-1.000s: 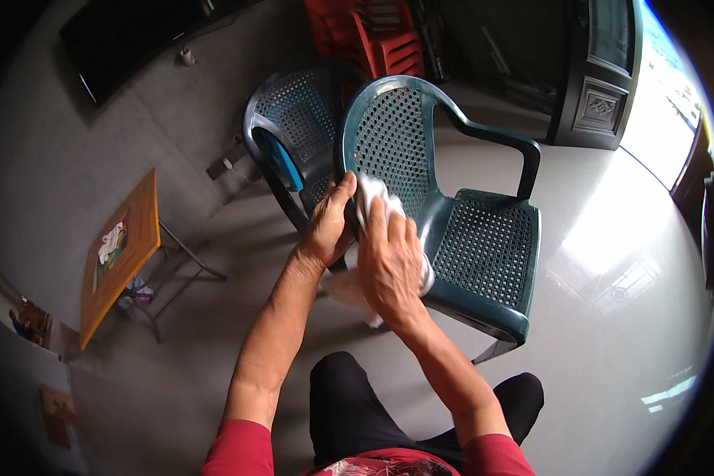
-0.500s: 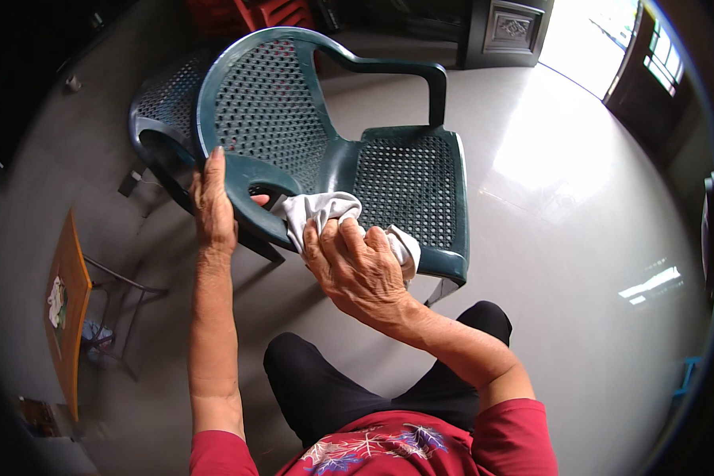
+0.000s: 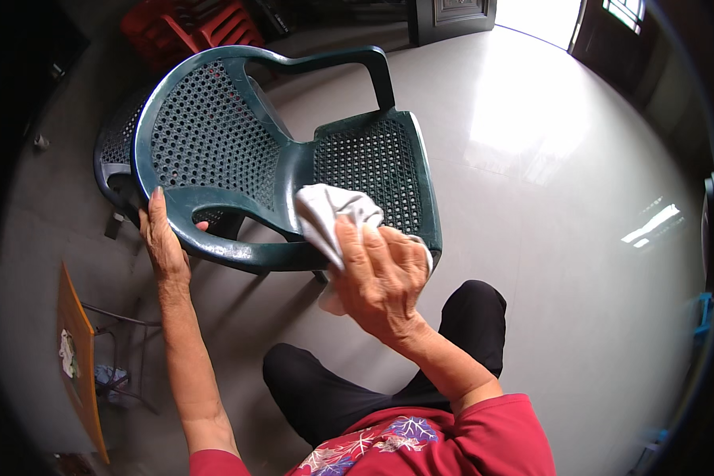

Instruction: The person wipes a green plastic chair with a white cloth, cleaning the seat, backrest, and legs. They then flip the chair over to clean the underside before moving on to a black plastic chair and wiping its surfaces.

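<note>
A dark green plastic armchair with a perforated back and seat stands in front of me, turned sideways. My left hand grips its near armrest where the arm curves into the back, the thumb on top and a fingertip showing through the opening. My right hand presses a crumpled pale grey cloth against the front end of that same armrest, beside the seat edge. Its fingers are bent over the cloth, which hangs out on both sides of the hand.
Behind the green chair stands another dark chair. Red plastic chairs are stacked at the back. A small wooden-topped table with metal legs is at the left. A carved dark panel stands by the bright doorway.
The green chair has shifted left and turned a little in view, with my left hand still on its armrest. My right hand has moved the cloth along the armrest's front end.
</note>
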### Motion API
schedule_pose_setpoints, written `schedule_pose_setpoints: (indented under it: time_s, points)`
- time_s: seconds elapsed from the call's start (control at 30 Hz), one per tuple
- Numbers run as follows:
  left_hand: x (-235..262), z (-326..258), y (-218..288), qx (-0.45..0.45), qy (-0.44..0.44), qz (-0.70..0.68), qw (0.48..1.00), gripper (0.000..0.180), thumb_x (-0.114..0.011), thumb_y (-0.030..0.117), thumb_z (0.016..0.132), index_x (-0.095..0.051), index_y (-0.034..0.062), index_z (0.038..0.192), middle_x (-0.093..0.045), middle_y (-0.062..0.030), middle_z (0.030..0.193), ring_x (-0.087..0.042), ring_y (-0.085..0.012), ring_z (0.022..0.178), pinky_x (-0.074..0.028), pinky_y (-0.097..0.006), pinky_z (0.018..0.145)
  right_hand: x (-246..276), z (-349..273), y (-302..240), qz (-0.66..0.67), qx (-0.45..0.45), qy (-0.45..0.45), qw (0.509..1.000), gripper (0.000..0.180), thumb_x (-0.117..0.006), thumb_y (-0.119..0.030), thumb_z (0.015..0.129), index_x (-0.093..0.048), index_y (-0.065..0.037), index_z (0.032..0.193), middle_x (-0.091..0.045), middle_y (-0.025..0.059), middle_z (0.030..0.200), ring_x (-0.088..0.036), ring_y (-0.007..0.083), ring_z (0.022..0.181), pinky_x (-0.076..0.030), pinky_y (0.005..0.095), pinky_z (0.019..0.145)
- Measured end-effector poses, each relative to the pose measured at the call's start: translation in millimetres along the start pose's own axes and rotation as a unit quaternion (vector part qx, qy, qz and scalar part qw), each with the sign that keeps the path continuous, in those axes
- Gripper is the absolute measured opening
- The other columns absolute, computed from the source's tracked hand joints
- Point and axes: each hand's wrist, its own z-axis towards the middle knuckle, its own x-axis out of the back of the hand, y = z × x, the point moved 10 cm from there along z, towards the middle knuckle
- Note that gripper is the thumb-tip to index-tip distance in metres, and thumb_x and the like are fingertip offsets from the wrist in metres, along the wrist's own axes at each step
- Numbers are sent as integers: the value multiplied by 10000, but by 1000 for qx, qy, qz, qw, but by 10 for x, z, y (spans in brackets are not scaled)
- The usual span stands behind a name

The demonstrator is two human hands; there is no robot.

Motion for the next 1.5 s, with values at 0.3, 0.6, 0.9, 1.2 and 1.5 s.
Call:
schedule_pose_setpoints:
  time_s: [0.3,0.6,0.9,1.2,1.5]
  points:
    - [-1100,-1290,886,-543,-101,346,759,548,-620,401,896,-526,-18,1236,-509,-194,1239,-467,-303,1214,-367,-463,1009,-341,-1368,1345,292,-369,26,882,377,-371,-271,1012,-554,21,1166,-558,160,1137,-540,291,994,-406,379,912]
    - [-2123,-1707,200,-400,-392,498,662,652,-667,689,673,-526,56,736,-548,-83,579,-577,-289,524,-467,-382,535,-812,-2383,1488,340,-509,36,790,344,-410,-240,989,-517,-24,1234,-497,146,1235,-460,275,1157,-325,383,1028]
    - [-2120,-1707,211,-452,-395,412,686,625,-714,651,650,-526,58,710,-556,-67,598,-582,-265,526,-470,-357,513,-1246,-3262,1910,232,-574,-17,785,182,-460,-182,950,-537,-53,1053,-526,123,1053,-470,303,1065,-356,388,960]
    - [-2149,-1710,211,-457,-400,397,688,627,-740,638,634,-592,43,762,-602,-68,649,-618,-267,578,-497,-348,551,-1796,-4701,2394,85,-725,-241,639,318,-415,-251,882,-583,-82,1094,-554,152,1232,-474,415,1143,-429,503,908]
    - [-2156,-1705,198,-430,-400,407,700,670,-652,706,694,-604,42,767,-593,-73,638,-621,-277,604,-489,-363,577,-1963,-5005,2556,157,-787,-86,591,316,-488,-197,810,-665,-2,986,-667,221,908,-624,402,858,-480,459,766]
